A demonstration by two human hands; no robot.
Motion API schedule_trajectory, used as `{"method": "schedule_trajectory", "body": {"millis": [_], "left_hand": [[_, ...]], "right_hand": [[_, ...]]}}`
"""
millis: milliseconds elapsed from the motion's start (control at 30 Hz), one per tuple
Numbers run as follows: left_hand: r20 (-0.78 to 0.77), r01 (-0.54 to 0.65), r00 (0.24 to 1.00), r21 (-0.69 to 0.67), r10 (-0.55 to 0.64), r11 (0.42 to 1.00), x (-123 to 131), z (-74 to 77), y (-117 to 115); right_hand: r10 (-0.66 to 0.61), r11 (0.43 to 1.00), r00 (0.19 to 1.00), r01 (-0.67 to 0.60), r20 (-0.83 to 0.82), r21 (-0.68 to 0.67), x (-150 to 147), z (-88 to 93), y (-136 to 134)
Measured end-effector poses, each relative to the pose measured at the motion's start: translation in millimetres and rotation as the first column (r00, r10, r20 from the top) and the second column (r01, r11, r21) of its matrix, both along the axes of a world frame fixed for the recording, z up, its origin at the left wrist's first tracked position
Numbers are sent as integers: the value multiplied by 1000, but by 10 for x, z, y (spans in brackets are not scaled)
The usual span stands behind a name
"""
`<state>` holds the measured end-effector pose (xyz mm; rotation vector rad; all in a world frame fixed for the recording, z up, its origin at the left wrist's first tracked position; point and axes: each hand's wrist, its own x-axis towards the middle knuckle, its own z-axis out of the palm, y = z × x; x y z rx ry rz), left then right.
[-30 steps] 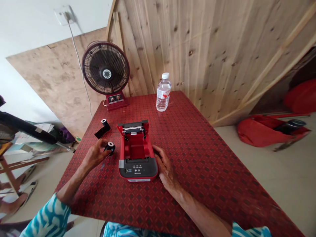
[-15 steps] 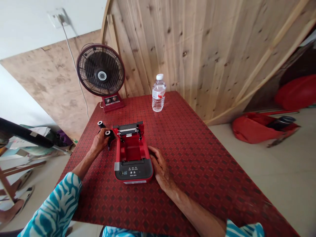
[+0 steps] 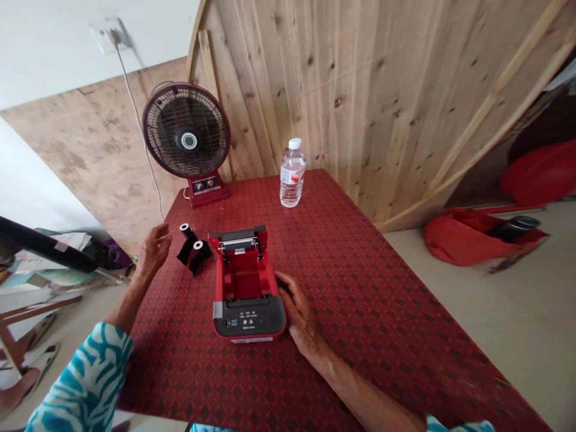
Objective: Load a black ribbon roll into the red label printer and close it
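Note:
A red and black label printer stands on the table with its lid raised and its red inner bay showing. My right hand grips the printer's right side, its fingertips partly hidden behind the edge. To the left of the printer lie two rolls of black ribbon with white cores, a strip of black film loose between them. My left hand hovers left of the rolls, apart from them, its fingers loosely bent and nothing held.
A dark red fan stands at the table's back left, its cord running to a wall socket. A water bottle is near the back edge. Wood panels close off the back. On the floor at right lies a red bag.
My left hand has let go of the black ribbon rolls and moved left, leaving them on the table. My right hand stays at the printer's side.

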<state>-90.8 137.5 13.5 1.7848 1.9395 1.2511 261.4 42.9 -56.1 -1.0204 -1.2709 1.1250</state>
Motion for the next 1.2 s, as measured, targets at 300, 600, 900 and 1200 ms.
{"method": "schedule_trajectory", "body": {"millis": [300,600,900,1200], "left_hand": [[272,156,957,-206,-97,966,-114,-276,570],[308,15,950,-176,41,984,-48,-189,454],[100,156,986,-248,-135,956,285,526,-793],[-15,400,908,-258,-418,879,861,745,-1341]], "right_hand": [[-9,1000,1000,9,25,2,0,41,11],[-10,1000,999,10,53,12,1,71,5],[-30,999,999,28,31,41,-19,14,30],[-24,997,999,22,27,72,-35,14,16]]}}
